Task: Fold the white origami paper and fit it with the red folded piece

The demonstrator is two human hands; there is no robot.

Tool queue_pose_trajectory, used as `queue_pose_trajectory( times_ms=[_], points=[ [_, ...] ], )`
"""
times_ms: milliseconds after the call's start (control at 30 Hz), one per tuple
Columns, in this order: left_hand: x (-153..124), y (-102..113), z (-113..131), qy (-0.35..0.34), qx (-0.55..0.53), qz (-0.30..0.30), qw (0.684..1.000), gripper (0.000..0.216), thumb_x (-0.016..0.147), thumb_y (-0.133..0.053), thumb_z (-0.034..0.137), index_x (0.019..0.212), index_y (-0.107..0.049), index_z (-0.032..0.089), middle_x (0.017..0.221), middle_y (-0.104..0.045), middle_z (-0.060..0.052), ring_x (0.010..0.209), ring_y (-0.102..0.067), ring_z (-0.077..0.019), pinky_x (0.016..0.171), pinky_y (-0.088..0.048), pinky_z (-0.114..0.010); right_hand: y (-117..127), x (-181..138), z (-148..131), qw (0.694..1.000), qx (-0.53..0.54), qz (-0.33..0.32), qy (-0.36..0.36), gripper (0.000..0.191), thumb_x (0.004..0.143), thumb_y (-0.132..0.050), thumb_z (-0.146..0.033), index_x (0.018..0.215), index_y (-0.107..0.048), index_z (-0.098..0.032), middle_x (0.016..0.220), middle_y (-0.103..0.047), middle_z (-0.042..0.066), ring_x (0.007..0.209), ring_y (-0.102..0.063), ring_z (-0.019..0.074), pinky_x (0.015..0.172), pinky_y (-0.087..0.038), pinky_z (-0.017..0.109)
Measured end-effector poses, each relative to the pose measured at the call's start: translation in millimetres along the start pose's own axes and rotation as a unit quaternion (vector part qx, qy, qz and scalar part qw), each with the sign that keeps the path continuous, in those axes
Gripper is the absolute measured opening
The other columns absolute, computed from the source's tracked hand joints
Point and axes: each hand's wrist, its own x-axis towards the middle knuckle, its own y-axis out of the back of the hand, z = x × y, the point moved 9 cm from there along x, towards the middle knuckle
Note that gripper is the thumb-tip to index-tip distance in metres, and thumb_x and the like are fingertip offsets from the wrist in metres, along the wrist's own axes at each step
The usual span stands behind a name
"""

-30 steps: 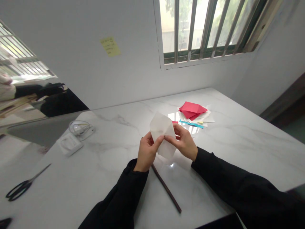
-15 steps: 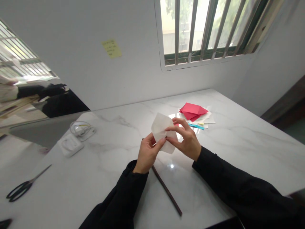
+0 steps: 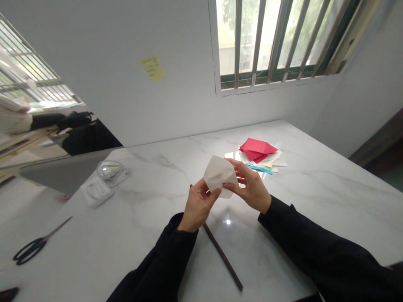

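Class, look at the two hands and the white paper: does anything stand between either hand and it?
Nothing visible does: the left hand and right hand both hold the white paper directly. The dark stick lies on the table below them, not in between.

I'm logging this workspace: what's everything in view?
Table: one, marbled white, centre
Folded paper: one, white, above table
Paper pile: one, red, white, blue, table's far side
Stick: one, dark brown, near middle
Scissors: one, black-handled, table's left
Box: one, white, table's left
Cable: one, white, behind box
Walls: two, white, behind and right
Sticky note: one, yellow, on back wall
Barred window: one, green-framed, upper right; bars also upper left
Possible person: one, pale clothing, far left
Dark object: one, black, bottom-left corner, unclear
Sleeves: two, black, bottom
Hands: two, holding folded paper
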Motion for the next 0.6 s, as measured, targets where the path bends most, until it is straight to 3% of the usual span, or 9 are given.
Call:
queue_pose_trajectory(
  times_ms=[333, 600],
  points=[
    [0.6, -0.6, 1.7, -0.022, 0.003, -0.006, 1.000, 0.039, 0.080, -0.083, 0.030, 0.115, -0.073, 0.017, 0.115, -0.077, -0.010, 0.104, -0.072, -0.0245, 0.093, -0.057, -0.036, -1.0, 0.3, 4.4, 0.999, 0.018, 0.000, -0.026, 0.042, 0.084, -0.077, -0.025, 0.124, -0.065, -0.027, 0.110, -0.073, 0.004, 0.100, -0.071, 0.0220, 0.082, -0.064, 0.036],
    [-0.4, 2.5, 3.3, -0.011, 0.015, 0.024, 1.000, 0.037, 0.078, -0.084, 0.032, 0.110, -0.075, 0.017, 0.110, -0.078, -0.009, 0.098, -0.072, -0.0235, 0.088, -0.058, -0.035, -1.7, -0.6, 2.3, 0.999, 0.012, -0.003, -0.030, 0.038, 0.085, -0.076, -0.026, 0.122, -0.067, -0.026, 0.109, -0.073, 0.004, 0.098, -0.070, 0.0217, 0.079, -0.064, 0.035]
  ],
)
